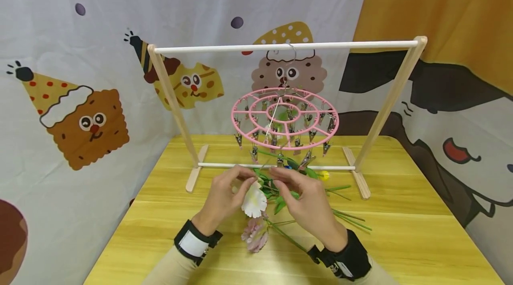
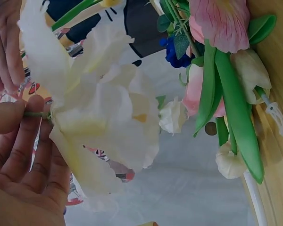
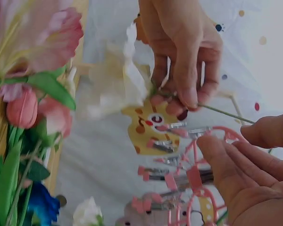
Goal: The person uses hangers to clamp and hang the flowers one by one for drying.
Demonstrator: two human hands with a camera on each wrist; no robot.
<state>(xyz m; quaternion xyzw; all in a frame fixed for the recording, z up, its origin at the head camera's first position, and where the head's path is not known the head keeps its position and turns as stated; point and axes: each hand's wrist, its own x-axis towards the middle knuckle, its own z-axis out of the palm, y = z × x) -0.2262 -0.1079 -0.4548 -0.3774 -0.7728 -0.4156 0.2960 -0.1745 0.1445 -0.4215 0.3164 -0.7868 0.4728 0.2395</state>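
Note:
My left hand (image 1: pixel 224 196) pinches the thin green stem (image 2: pixel 37 114) of a large white artificial flower (image 2: pixel 113 110) just below the bloom. In the right wrist view the stem runs from the left fingertips toward my right hand (image 3: pixel 254 188), whose thumb and fingers stand apart. Whether the right thumb touches the stem's far end, I cannot tell. Both hands are over the table, in front of a round pink clip hanger (image 1: pixel 294 147). Its metal clips (image 3: pixel 172 161) have pink tips.
The hanger hangs from a white rod (image 1: pixel 208 48) on a wooden stand (image 1: pixel 172 102). Artificial flowers lie below on the wooden table (image 1: pixel 148 231), including a pink bloom (image 1: pixel 255 234), pink tulips (image 3: pixel 22 109) and a blue flower (image 3: pixel 40 205). Loose stems (image 1: pixel 352 218) extend rightward.

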